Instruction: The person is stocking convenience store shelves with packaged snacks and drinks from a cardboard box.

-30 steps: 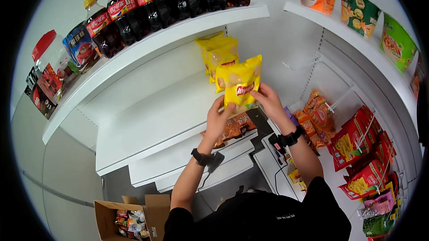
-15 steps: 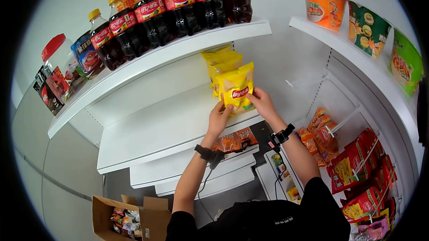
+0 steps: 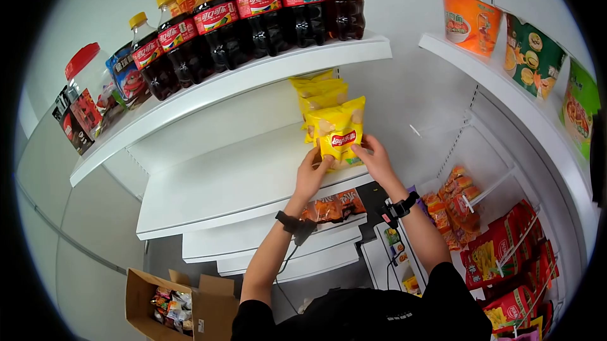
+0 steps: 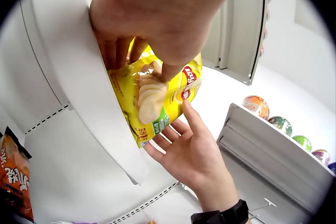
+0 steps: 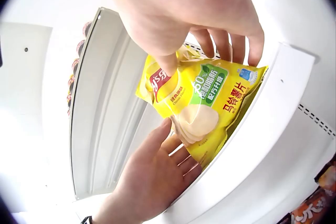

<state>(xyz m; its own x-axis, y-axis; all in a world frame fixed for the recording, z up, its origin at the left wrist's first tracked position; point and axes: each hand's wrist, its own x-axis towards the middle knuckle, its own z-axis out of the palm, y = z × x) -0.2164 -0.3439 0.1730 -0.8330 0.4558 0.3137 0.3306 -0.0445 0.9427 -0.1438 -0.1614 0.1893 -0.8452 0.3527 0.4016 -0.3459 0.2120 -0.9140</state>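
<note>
A yellow chip bag (image 3: 341, 133) stands at the front edge of the middle shelf, gripped between both hands. The left hand (image 3: 311, 173) holds its lower left side, the right hand (image 3: 377, 161) its lower right, thumbs on the front. Behind it on the shelf stand more yellow bags (image 3: 316, 93). In the left wrist view the bag (image 4: 152, 95) has its bottom at the shelf edge, with the left hand (image 4: 152, 19) above and the right hand (image 4: 191, 155) below. The right wrist view shows the bag (image 5: 202, 103) between the right hand (image 5: 194, 14) and left hand (image 5: 149, 176).
Cola bottles (image 3: 262, 18) line the upper shelf (image 3: 240, 81). Cup noodles (image 3: 471, 21) stand on the upper right shelf. Red bags (image 3: 499, 246) hang on hooks at right. Orange packets (image 3: 332, 208) lie on a lower shelf. A cardboard box (image 3: 215, 306) of snacks is at lower left.
The bag has moved down from a tilted position and now stands more upright before the other yellow bags at the shelf's front. Both hands have kept their hold, and the head view has shifted.
</note>
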